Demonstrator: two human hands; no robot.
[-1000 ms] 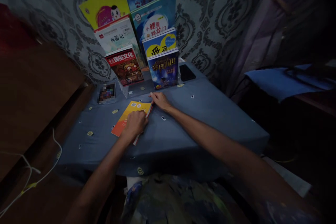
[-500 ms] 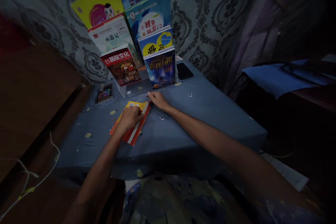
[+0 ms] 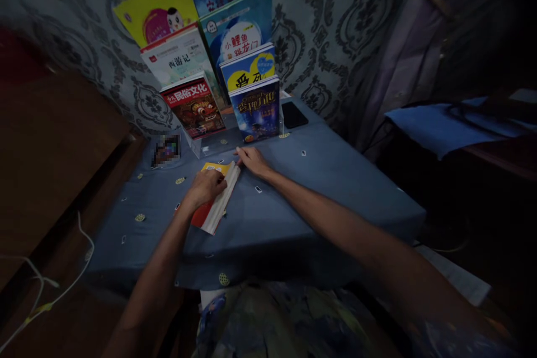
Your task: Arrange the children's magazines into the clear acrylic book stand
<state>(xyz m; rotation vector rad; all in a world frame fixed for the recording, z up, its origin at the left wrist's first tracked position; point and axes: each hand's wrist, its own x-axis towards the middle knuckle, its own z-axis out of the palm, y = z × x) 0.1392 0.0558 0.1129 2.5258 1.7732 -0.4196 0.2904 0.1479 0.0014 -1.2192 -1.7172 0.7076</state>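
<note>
A yellow and orange-red book (image 3: pixel 218 204) lies aslant near the front of the table, its white page edges facing up and to the right. My left hand (image 3: pixel 205 185) is closed over the book's left side, with the fingertips at the page edges. At the far right corner of the book, my right hand (image 3: pixel 252 160) pinches the corner between thumb and fingers. Part of the cover is hidden beneath my left hand.
Behind my hands, several picture books, among them a red one (image 3: pixel 195 109) and a dark blue one (image 3: pixel 258 112), stand in a clear display rack (image 3: pixel 212 145). A black phone (image 3: pixel 294 114) lies right of it. A white cable (image 3: pixel 81 235) hangs at the left.
The book has tipped in my hands: a wider band of white page edges shows, and less of the orange-red cover at the left. Both hands have stayed nearly in place.
</note>
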